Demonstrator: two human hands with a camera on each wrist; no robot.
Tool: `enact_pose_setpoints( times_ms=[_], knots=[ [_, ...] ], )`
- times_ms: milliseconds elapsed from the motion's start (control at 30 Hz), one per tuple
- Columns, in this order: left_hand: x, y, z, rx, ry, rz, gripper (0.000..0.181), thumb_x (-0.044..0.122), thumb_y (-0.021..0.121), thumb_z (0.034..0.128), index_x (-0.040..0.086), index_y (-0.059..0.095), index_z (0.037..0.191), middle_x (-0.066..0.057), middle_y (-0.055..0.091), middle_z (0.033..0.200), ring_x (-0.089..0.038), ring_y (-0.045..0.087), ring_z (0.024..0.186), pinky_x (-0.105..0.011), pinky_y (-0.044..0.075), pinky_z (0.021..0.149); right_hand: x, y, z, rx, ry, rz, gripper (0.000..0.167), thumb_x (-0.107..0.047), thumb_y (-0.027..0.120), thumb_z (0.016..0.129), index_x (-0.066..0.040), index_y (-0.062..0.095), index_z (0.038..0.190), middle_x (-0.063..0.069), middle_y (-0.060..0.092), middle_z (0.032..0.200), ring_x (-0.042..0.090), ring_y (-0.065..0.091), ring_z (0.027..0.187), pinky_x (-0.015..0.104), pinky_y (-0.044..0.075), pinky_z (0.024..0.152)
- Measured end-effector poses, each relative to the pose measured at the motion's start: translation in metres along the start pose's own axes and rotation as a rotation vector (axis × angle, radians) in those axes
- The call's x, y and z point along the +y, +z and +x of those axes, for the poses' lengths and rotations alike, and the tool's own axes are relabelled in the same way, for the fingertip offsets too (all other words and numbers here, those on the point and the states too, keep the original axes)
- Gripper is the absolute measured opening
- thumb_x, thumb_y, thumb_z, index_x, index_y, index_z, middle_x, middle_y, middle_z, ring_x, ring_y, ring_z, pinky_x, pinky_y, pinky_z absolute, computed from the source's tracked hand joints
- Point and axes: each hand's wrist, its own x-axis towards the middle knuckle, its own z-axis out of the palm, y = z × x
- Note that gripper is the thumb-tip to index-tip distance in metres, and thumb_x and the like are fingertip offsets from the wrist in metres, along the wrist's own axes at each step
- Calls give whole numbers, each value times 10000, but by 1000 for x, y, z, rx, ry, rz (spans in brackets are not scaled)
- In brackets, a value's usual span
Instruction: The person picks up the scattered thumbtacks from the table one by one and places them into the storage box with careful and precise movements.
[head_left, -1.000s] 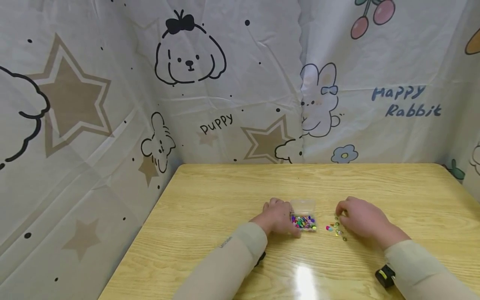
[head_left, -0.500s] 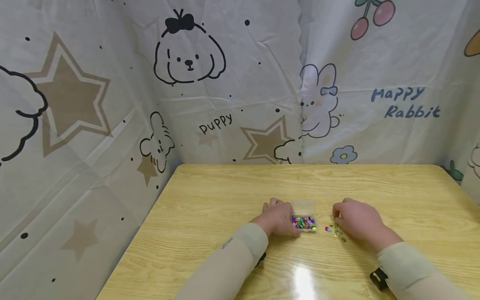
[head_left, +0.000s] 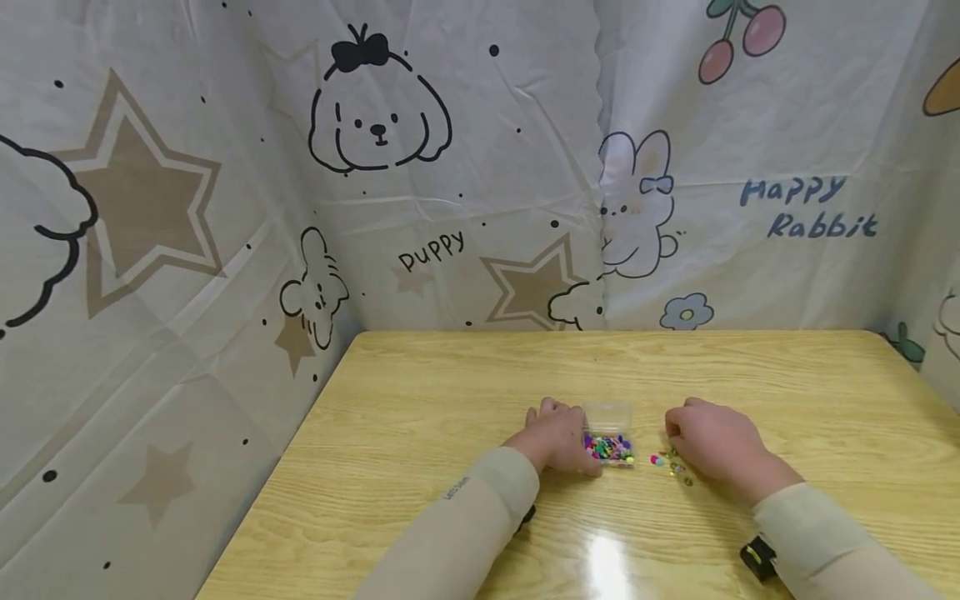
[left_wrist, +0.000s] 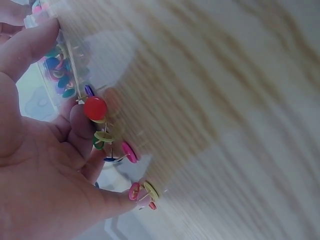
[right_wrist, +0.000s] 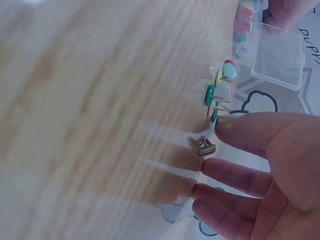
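Observation:
A small clear plastic box [head_left: 618,465] of bright thumbtacks lies on the table, its lid [right_wrist: 280,55] swung open. My left hand [head_left: 557,437] holds the box's left end, thumb at its near side. Beneath that hand, in the left wrist view, are several loose tacks, among them a red tack [left_wrist: 95,108] and a pink tack [left_wrist: 129,152]. To the box's right, my right hand [head_left: 712,442] hovers low over more scattered thumbtacks. Its thumb [right_wrist: 245,131] comes down by green tacks; a striped tack [right_wrist: 205,147] lies between thumb and fingers, which are apart.
The wood-grain table [head_left: 450,375] meets a printed cloth backdrop [head_left: 457,100] at its back and left. A black wrist device [head_left: 759,558] sits under my right sleeve. A pink and a cyan tack [head_left: 658,460] lie between the box and my right hand.
My right hand shifted slightly left, toward the box, over the first half second and has stayed about there since. My left hand and the box have kept their place.

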Motion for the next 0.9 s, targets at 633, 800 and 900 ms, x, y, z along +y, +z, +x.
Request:
enact_pose_setpoints(
  times_ms=[633,800,900],
  knots=[
    [2,0,1,3,-15,-16,685,571,812,774,179,573,1282,-16,544,1383,-232,304,1392,-508,203,1178,0,-12,3,-66,54,94,119,-156,689,908,-186,625,813,-30,544,768,172,489,681,378,441,606],
    [2,0,0,8,-22,-10,639,564,824,766,186,590,1225,-8,562,1338,-224,321,1374,-499,211,1176,-3,-13,2,-79,60,108,122,-167,698,910,-192,628,814,-40,559,778,165,498,686,376,447,611],
    [2,0,0,10,-25,-8,598,564,828,764,195,594,1172,-1,571,1314,-222,326,1368,-498,210,1175,-7,-15,2,-77,46,119,132,-176,694,915,-203,622,808,-51,568,783,158,504,691,380,450,611]
  ],
)
